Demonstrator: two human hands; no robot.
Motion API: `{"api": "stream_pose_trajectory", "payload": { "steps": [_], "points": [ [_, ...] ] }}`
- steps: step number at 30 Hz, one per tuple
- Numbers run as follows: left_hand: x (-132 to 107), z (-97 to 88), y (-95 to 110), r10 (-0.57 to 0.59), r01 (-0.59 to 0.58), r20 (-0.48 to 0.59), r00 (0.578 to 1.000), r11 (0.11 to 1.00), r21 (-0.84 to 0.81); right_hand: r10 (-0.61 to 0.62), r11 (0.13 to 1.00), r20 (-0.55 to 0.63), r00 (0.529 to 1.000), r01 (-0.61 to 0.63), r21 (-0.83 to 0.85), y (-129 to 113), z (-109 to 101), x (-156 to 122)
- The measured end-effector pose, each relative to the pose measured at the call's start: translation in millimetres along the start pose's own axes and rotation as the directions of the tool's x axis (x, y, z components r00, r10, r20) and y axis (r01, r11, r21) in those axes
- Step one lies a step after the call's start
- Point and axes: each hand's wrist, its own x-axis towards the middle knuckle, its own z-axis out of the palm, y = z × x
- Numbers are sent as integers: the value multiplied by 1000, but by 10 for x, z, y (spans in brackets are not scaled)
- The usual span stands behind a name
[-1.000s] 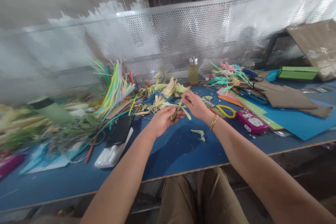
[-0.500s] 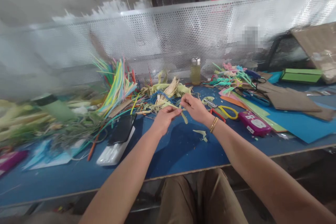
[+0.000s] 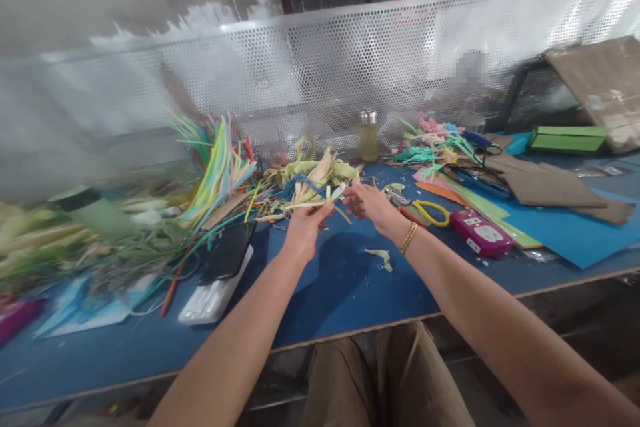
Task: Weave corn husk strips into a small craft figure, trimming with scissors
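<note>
Over the middle of the table, my left hand (image 3: 305,230) pinches a pale green strip of what looks like corn husk (image 3: 338,192) between thumb and forefinger. To its right is my right hand (image 3: 371,208), a gold bracelet on the wrist. Its fingers are bent but apart, close to the strip, and I see nothing held in them. Just behind both hands lies a heap of dried husks (image 3: 325,173) with blue twine (image 3: 299,183) across it. A small husk scrap (image 3: 383,257) rests on the table below my right hand.
Yellow-handled scissors (image 3: 433,213) and a purple box (image 3: 481,233) lie right of my right forearm. Left are a black phone (image 3: 227,253) on a white case (image 3: 215,297) and colourful pipe cleaners (image 3: 215,173). A glass bottle (image 3: 369,139) stands before the perforated metal screen (image 3: 330,73).
My right hand's fingers have spread and come away from the strip they were pinching. My left hand keeps its pinch on the strip. The whole view has shifted slightly.
</note>
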Motion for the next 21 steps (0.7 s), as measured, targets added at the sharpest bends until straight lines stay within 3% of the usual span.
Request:
{"api": "stream_pose_trajectory", "payload": {
  "steps": [3, 11, 15, 21],
  "points": [
    [9, -17, 8, 30, -31, 38, 999, 1000, 5, -48, 998, 89, 995, 51, -34, 21, 31, -15],
    [-59, -7, 78, -120, 114, 147, 982, 992, 49, -305, 942, 83, 949, 314, -122, 93, -11, 62],
    [-69, 0, 93, -138, 130, 125, 983, 989, 69, -334, 920, 89, 939, 345, -188, 67, -6, 42],
    [-39, -1, 32, -60, 44, 115, 992, 990, 137, -342, 913, 58, 938, 346, -217, 73, 25, 29]
  ]
}}
